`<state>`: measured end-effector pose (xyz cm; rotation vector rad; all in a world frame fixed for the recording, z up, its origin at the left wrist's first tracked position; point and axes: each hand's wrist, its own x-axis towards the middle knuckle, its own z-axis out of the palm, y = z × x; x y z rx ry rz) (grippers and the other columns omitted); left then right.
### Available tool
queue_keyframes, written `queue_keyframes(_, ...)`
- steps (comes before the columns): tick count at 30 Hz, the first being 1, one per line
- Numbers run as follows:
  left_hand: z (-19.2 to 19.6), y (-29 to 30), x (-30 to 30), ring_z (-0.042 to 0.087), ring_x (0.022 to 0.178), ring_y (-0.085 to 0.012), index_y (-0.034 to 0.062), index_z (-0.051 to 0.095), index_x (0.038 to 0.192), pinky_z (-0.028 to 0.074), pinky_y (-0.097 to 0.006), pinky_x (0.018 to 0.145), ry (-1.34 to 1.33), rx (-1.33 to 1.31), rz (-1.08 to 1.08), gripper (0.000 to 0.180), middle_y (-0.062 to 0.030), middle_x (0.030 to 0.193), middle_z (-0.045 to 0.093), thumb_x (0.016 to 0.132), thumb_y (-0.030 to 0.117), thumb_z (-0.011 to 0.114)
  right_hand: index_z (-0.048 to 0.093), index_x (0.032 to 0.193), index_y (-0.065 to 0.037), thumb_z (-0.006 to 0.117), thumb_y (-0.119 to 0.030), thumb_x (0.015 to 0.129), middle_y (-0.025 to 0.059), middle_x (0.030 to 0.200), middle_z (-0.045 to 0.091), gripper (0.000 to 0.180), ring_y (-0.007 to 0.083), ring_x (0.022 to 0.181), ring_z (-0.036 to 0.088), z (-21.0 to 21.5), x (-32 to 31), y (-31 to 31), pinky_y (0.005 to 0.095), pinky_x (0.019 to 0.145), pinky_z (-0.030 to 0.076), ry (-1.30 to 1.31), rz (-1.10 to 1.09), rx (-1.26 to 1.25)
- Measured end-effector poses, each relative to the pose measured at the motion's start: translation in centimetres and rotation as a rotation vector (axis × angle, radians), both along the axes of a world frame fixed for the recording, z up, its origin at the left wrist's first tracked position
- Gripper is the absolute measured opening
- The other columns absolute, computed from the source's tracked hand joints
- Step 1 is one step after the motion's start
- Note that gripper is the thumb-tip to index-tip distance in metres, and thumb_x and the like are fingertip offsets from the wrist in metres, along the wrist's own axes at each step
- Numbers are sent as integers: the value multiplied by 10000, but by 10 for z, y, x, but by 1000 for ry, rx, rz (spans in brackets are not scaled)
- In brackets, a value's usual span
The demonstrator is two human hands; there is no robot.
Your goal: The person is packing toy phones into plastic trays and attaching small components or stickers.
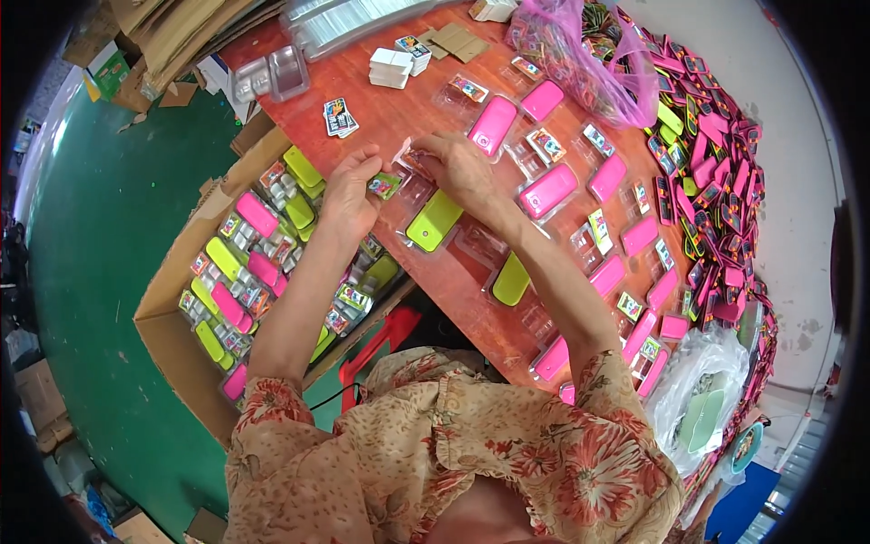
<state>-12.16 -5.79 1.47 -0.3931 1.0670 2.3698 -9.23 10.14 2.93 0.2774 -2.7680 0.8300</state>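
Over the table's near-left edge, my left hand (355,186) is closed, pinching a small green printed packet (384,186) between thumb and fingers. My right hand (460,170) is closed beside it, its fingertips on a small pinkish piece (408,156) that they partly hide; its kind I cannot make out. Just below my right hand lies a clear plastic tray with a lime-green phone-shaped case (434,220). Beyond that hand, a pink case (493,125) rests in another clear tray. A second lime-green case (511,278) sits by my right forearm.
Rows of trays with pink cases (548,190) cover the red table (362,86). Card stacks (391,68) stand at the back. A pink bag (625,86) and a large heap of pink-and-black pieces (716,181) lie right. A cardboard box (163,317) of filled trays stands left.
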Motion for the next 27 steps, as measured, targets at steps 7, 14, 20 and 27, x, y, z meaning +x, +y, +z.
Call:
queue_keyframes(7, 4, 23, -5, 515, 641, -144, 52, 450, 957, 442, -270, 580, 81, -58, 44, 210, -56, 749, 518, 757, 0, 490, 495, 1029, -27, 530, -177, 773, 140, 923, 544, 299, 204, 794, 549, 29, 20, -11, 306, 659, 440, -234, -49, -480)
queue_keyframes(14, 24, 105, 6, 486, 652, -118, 25, 440, 952, 425, -236, 580, 268, -243, -17, 193, -60, 769, 484, 770, -10, 386, 461, 1027, -44, 550, -46, 703, 147, 850, 521, 336, 248, 774, 532, 22, 33, 26, 335, 666, 436, 29, -104, -404)
queue_keyframes(20, 39, 140, 0, 488, 726, -128, 112, 430, 1057, 411, -308, 629, 167, -188, -214, 341, -22, 887, 475, 819, 356, 453, 549, 909, -19, 487, 55, 660, 73, 753, 583, 267, 155, 626, 547, 32, 13, 135, 266, 518, 438, -214, -257, -702)
queue_keyframes(27, 49, 107, -7, 414, 1029, -318, 0, 434, 1089, 323, -378, 874, 1562, -945, -324, 338, -170, 1073, 465, 792, 159, 460, 519, 966, -44, 500, -21, 721, 122, 879, 522, 247, 184, 812, 511, 75, -38, 291, 271, 691, 427, 588, -175, -636)
